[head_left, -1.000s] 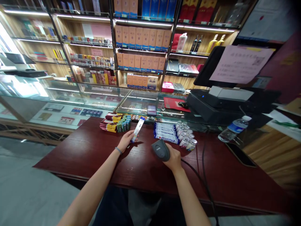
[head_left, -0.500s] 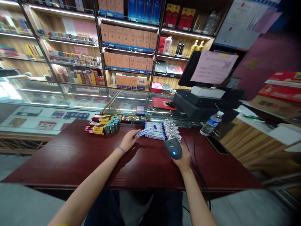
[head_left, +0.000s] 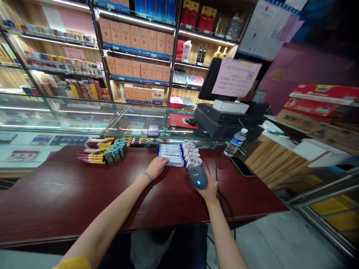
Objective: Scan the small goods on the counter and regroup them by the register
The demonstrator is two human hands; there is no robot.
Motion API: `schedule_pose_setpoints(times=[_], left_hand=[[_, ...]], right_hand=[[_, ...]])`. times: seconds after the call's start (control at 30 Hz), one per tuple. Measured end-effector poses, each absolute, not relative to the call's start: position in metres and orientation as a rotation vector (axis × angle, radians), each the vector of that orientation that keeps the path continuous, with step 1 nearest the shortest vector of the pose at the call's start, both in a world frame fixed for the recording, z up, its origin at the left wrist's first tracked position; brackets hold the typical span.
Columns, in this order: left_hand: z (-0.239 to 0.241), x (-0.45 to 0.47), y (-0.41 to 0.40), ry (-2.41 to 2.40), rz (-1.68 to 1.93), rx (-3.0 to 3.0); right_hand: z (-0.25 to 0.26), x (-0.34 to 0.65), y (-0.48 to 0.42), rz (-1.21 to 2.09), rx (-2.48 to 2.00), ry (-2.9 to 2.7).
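Note:
My right hand (head_left: 209,188) grips a dark grey barcode scanner (head_left: 198,177) with a lit blue light, held over the dark red table. My left hand (head_left: 157,167) is closed on the left end of a slim blue-and-white stick packet (head_left: 175,163) at the front of a row; its fingertips are partly hidden. Behind lie several like packets (head_left: 170,150), side by side. Right of them stand several small clear-and-silver containers (head_left: 191,151), close to the scanner's head. Farther left are a stack of red-and-yellow packets (head_left: 92,151) and a cluster of green packs (head_left: 116,150).
A water bottle (head_left: 236,142) and a phone (head_left: 241,166) are on the right of the table (head_left: 117,198). A black cable (head_left: 221,198) runs beside my right hand. Beyond the table are a glass display case (head_left: 134,121) and a monitor (head_left: 210,78) with a pink paper.
My left hand has lowered the stick packet from above the table to the front of the row. The view has turned right; my right hand still holds the scanner.

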State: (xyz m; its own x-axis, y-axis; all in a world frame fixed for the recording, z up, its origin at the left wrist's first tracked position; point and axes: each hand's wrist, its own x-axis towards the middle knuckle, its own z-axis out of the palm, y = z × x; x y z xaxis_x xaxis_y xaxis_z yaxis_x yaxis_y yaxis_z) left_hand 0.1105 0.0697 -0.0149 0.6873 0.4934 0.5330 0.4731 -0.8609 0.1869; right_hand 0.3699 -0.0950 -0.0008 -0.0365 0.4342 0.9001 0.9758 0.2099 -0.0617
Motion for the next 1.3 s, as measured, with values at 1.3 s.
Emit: schedule_pose_setpoints(times=[1.3], left_hand=[[0.013,-0.068,0.074,1.530,1.377,2.448]], right_hand=[[0.000,0.300,-0.067,-0.657,-1.130,-1.761]])
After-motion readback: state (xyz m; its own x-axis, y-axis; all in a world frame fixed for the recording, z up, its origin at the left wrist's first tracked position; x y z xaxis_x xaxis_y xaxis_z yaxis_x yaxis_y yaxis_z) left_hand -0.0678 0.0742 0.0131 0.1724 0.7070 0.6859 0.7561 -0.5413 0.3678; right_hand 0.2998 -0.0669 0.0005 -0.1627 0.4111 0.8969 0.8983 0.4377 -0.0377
